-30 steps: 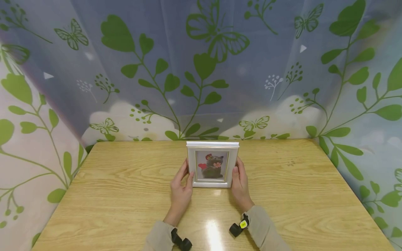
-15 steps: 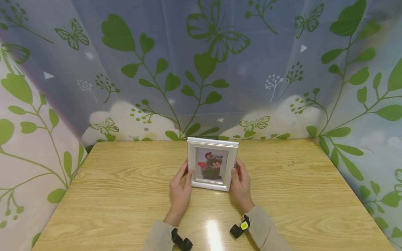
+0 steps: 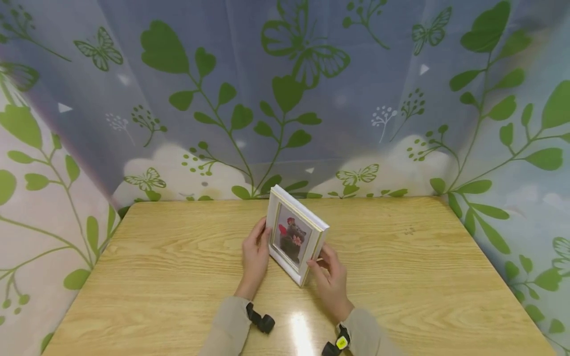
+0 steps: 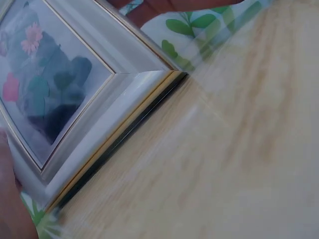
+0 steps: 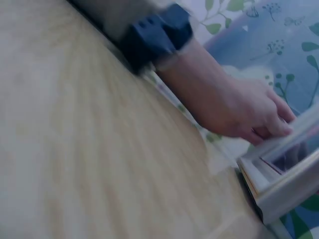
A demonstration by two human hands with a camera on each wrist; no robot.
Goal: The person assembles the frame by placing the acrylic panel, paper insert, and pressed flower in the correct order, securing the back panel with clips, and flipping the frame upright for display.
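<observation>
A white picture frame with gold trim stands in both hands near the middle of the table, turned at an angle. Its photo shows a dark grey animal figure with a red heart and a pink flower. The left hand grips the frame's left side, and that hand also shows in the right wrist view. Thumb in front, the right hand pinches the right side, which is now closer to me. The lower corner lies close to the tabletop; I cannot tell if it touches.
The wooden table reaches back to a blue-grey curtain with green leaves and butterflies. Patterned cloth also hangs on both sides. Black wrist cameras sit on the sleeves. Light glares off the table's front.
The frame has turned from facing me to an angle, its right side swinging towards me and down. The right hand has moved with it, nearer and slightly left; the left hand shifted only a little.
</observation>
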